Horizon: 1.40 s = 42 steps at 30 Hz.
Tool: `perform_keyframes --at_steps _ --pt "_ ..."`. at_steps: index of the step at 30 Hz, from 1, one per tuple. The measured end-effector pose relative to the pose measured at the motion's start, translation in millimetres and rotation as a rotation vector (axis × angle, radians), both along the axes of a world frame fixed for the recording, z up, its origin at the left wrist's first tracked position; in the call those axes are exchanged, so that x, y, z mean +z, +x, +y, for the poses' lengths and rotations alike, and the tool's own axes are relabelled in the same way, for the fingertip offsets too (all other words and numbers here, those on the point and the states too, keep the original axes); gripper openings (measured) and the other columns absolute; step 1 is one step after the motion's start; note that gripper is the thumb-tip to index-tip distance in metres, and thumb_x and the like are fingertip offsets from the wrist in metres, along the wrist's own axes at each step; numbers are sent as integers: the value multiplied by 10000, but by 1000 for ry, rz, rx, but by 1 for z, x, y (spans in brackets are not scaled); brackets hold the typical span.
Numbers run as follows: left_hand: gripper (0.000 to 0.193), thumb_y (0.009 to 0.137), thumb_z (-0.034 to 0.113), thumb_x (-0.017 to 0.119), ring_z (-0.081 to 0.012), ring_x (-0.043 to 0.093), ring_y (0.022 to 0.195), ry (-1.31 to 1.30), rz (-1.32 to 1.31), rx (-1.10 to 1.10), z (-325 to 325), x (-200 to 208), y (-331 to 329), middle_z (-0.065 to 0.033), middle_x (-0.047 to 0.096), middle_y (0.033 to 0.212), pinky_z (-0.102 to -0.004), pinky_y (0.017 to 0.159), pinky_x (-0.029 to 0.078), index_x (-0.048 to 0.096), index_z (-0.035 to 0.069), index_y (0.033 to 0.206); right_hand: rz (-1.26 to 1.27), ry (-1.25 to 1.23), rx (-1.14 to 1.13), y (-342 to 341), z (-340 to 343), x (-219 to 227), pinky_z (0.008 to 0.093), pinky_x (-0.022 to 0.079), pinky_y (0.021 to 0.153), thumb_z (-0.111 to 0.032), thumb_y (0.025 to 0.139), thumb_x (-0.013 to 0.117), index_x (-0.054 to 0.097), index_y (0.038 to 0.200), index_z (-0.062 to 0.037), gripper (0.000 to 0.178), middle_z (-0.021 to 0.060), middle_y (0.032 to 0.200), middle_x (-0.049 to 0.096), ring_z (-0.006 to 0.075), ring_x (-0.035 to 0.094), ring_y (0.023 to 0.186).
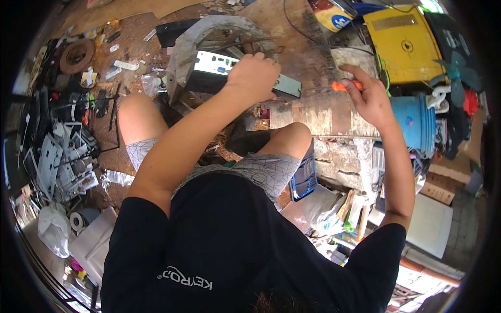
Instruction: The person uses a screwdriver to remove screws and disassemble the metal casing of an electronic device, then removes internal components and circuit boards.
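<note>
A long, slim electronic device [206,81] with a black casing and a silver panel of ports lies slantwise in front of me. My left hand [253,77] is closed over its middle, covering part of the panel. In my right hand [373,101], thumb and fingers pinch the orange handle of a screwdriver [342,86]. Its thin shaft points left at the device's right end. Whether the tip touches the casing I cannot tell. Behind the device is a grey, many-sided frame [182,44], and a worn wooden board [308,112] extends to the right under the screwdriver.
A yellow case [399,44] and a blue bucket [415,125] stand at the right. Metal and plastic scraps [55,156] are heaped at the left, near a rusty ring [76,56]. A black-and-blue case [303,177] sits beside my knee. A dark cable [297,28] crosses the board.
</note>
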State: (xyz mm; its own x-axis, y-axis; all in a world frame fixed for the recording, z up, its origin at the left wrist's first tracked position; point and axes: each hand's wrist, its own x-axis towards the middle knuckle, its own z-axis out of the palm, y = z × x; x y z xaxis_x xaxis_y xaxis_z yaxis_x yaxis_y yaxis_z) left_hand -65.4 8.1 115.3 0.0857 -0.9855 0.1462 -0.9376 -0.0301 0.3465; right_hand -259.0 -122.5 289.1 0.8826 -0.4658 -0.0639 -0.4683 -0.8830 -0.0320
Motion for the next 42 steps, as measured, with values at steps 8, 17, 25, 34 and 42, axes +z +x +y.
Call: perform_keyframes --at_steps 8,17,25,34,42 --pt "586 731 487 818 -257 619 1104 -2 -40 21 1 -1 -6 -67 675 1088 -387 932 505 638 80 1112 27 49 -85 4 11 8 397 518 668 -83 859 659 573 1339 -106 488 158 906 683 323 669 794" --pt "586 730 508 808 -254 621 1089 -21 -61 33 3 1 -6 -63 683 1104 -393 919 520 636 90 1103 -70 23 -70 -1 8 2 377 532 703 -148 879 706 635 1259 -87 391 158 894 687 357 662 823" --pt "607 736 491 814 -254 616 1111 30 -60 23 1 8 -9 -71 681 1121 -381 924 519 637 84 1149 -714 -21 -224 -46 -8 -48 271 493 658 -207 981 655 706 1133 7 267 92 932 710 162 602 705" --pt "883 586 451 900 -340 506 1261 58 -310 127 23 25 8 -150 516 1357 -485 1095 378 517 79 1291 -1404 1327 -708 -74 -3 -143 264 514 755 -235 992 643 621 1220 4 331 60 1002 674 149 633 851" --pt "907 610 132 920 -343 644 1068 -136 433 30 87 -18 99 -133 645 1187 -420 946 519 462 87 1392 -1473 1443 -765 -85 32 -176 265 497 758 -247 1011 599 596 1199 -37 282 36 995 652 126 605 848"
